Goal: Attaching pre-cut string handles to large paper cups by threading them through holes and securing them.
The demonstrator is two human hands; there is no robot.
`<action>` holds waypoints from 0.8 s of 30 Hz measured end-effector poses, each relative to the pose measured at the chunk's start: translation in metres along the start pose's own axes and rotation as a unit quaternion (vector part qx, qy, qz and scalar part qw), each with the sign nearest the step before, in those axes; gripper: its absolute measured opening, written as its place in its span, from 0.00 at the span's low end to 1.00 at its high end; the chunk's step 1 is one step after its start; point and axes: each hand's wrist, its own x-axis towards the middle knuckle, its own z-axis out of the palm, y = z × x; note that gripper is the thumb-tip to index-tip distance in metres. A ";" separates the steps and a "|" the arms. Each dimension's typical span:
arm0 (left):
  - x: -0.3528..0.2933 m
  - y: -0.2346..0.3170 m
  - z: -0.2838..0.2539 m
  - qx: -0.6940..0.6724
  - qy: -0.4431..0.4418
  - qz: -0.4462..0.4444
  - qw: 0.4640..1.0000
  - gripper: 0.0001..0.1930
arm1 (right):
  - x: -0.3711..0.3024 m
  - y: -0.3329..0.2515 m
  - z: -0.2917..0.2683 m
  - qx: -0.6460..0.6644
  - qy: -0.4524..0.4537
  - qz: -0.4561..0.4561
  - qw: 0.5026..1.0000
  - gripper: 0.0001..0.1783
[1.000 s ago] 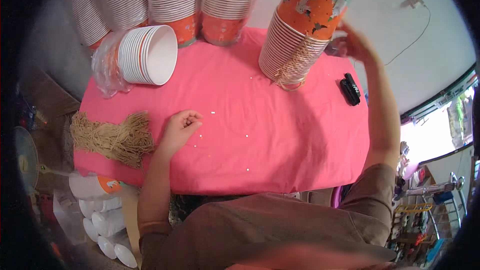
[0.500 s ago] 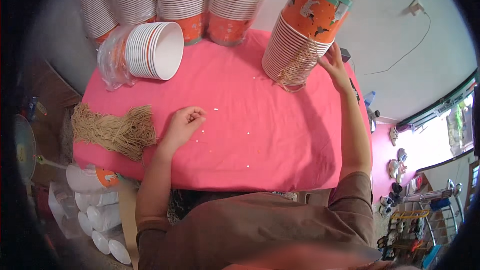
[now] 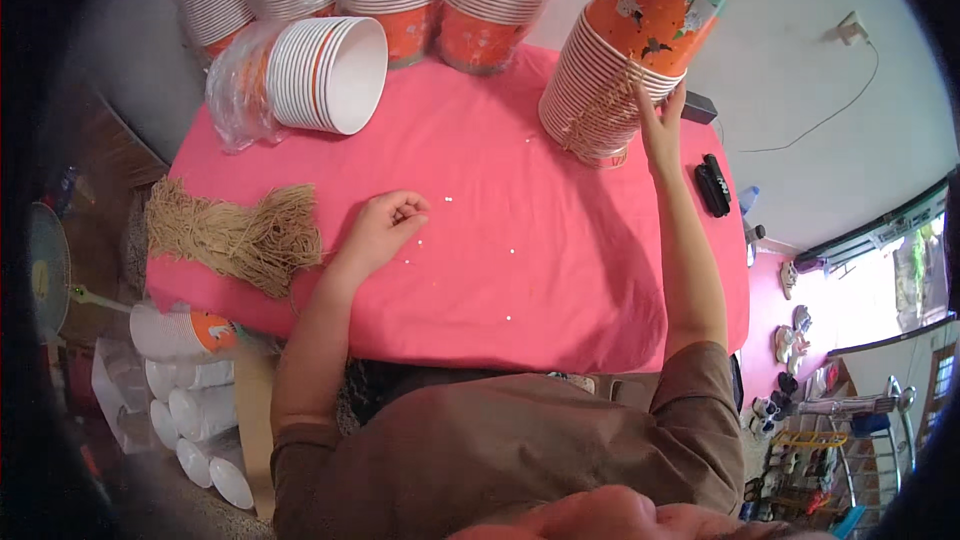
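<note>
A tall upside-down stack of white-rimmed paper buckets (image 3: 585, 90) stands at the back right of the table, with an orange and green patterned bucket (image 3: 650, 10) on top. Loops of tan twine (image 3: 607, 112) hang down the stack's front side. My right hand (image 3: 660, 135) reaches up to the stack, fingers apart, one of them touching the twine by the rims. My left hand (image 3: 386, 230) rests above the cloth at the middle left, its fingers curled in; whatever they hold, if anything, is hidden. Left of it lies a bundle of tan twine (image 3: 235, 238).
A pink cloth (image 3: 470, 280) covers the table, with small white bits on it. A plastic-wrapped bucket stack (image 3: 320, 75) lies on its side at the back left, before several tall wrapped stacks (image 3: 490, 35). A black stapler-like object (image 3: 712, 186) lies at the right edge.
My right hand has shifted inward from the stack's right side onto the twine at its rims. The left hand keeps its curled shape. The whole view has shifted slightly.
</note>
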 end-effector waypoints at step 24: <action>-0.001 -0.009 0.000 0.018 -0.015 0.010 1.000 0.06 | -0.055 0.042 0.075 -0.667 -0.329 -0.116 0.658 0.25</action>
